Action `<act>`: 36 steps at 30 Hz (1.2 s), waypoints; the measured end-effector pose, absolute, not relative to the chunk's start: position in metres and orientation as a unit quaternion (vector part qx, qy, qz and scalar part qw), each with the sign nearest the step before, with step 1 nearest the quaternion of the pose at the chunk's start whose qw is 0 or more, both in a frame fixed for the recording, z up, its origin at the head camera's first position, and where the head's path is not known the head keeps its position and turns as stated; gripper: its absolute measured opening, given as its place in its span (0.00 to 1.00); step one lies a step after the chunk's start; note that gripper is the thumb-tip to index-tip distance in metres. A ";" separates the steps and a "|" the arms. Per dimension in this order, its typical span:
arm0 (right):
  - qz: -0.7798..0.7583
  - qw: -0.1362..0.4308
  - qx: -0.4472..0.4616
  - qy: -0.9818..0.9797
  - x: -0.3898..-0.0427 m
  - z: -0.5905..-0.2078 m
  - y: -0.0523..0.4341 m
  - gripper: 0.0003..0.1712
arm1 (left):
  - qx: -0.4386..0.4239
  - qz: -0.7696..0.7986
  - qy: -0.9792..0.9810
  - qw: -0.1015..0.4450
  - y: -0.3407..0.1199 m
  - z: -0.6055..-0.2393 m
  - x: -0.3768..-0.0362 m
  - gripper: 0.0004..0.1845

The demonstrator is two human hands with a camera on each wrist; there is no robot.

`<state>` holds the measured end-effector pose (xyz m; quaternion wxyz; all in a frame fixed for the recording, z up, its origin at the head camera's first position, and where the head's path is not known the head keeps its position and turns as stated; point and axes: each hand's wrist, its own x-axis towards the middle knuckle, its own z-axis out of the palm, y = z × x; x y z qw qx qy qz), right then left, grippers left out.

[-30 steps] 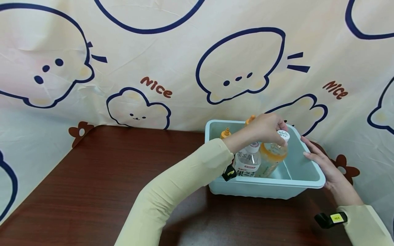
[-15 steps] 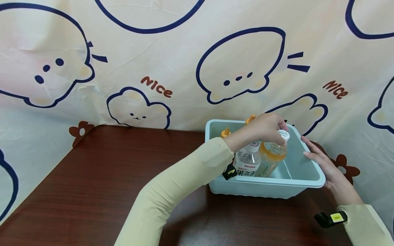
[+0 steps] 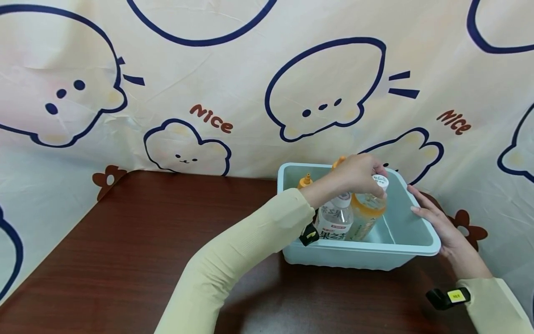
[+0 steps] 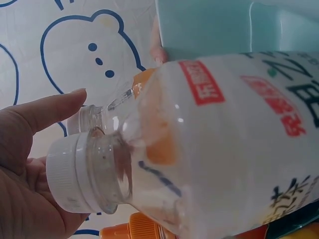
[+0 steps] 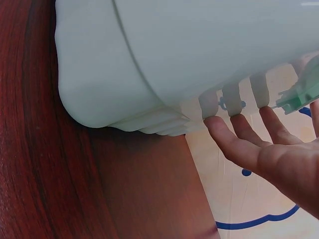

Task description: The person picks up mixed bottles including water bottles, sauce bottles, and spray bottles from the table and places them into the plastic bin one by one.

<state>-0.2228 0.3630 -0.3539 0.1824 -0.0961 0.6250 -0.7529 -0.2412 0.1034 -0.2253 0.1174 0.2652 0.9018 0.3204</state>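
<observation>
A: Left hand [image 3: 359,175], what's its grip?

B: Fingers curled down over the white cap of the orange-drink bottle [image 3: 367,213], pinching it at the top. Bottle stands tilted inside the pale blue tub [image 3: 359,259], cap leaning toward the tub's right wall.

A: Confirmed from the wrist?

B: The left wrist view shows the thumb alongside a white cap and the palm behind it; a clear bottle with a red-and-white label [image 4: 224,149] fills most of that picture.

A: Neighbours in the tub?

B: The clear labelled bottle [image 3: 335,218] stands just beside the orange one, touching or nearly so. Two orange-capped bottles [image 3: 305,181] behind, near the far left corner, mostly hidden by the arm.

A: Right hand [image 3: 434,221]?

B: Fingers straight, laid flat against the outside of the tub's right wall, under the rim. Nothing gripped. The right wrist view shows fingertips [image 5: 219,130] meeting the tub's ribbed underside.

A: Tub position?

B: On the dark wooden tabletop [image 3: 137,241], at its far right, close to the cartoon-print cloth [image 3: 208,93] behind.
</observation>
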 end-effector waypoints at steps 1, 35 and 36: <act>-0.752 0.182 -0.095 0.626 -0.223 -0.354 0.363 0.28 | 0.263 0.319 0.903 0.117 0.103 -0.225 -0.242 0.21; -0.748 0.171 -0.082 0.636 -0.223 -0.352 0.362 0.30 | 0.228 0.411 0.876 0.107 0.079 -0.224 -0.249 0.21; -0.746 0.168 -0.083 0.639 -0.223 -0.352 0.363 0.30 | 0.227 0.412 0.876 0.106 0.078 -0.223 -0.249 0.21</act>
